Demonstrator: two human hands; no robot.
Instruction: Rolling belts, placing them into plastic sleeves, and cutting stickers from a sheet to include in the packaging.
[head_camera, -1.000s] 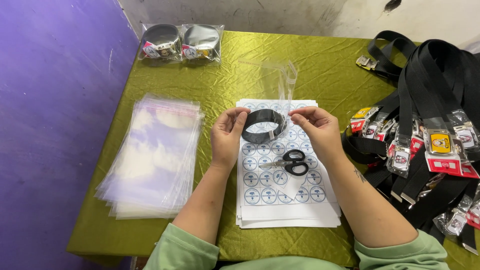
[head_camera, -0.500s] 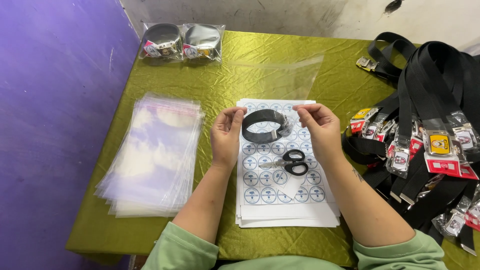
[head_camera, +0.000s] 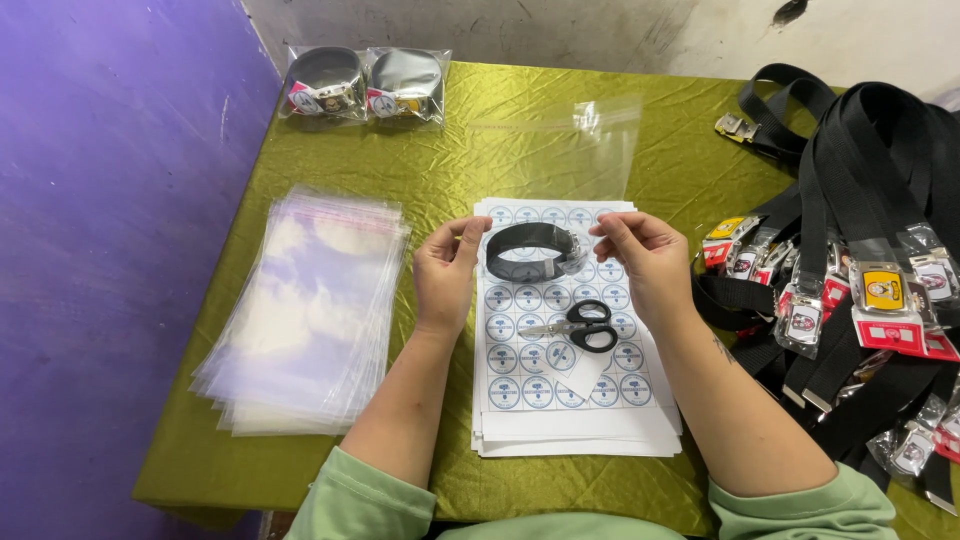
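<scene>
Where the sleeves end: green cuffs, both forearms reaching out over the sticker sheets (head_camera: 570, 400).
Scissors (head_camera: 580, 326): black-handled, lying on the sheets between the wrists.
Left hand (head_camera: 445, 275): fingers curled, tips pinching the left side of the coiled black belt (head_camera: 530, 250).
Right hand (head_camera: 645, 262): thumb and fingertips closed at the belt's buckle end.
Belt: held just above the sheets' far edge.
Clear bag (head_camera: 560, 150): beyond the hands.
Left: stack of bags (head_camera: 310, 310).
Right: belt heap (head_camera: 860, 250).
Far edge: two packed belts (head_camera: 365, 85).

- Coiled belt (head_camera: 530, 252): matt black webbing, glossy clear wrap at its buckle.
- Tablecloth (head_camera: 420, 170): shiny olive satin, creased.
- Bag pile (head_camera: 310, 310) on the left: glossy clear plastic.
- Sticker sheets (head_camera: 560, 390): smooth white paper.
</scene>
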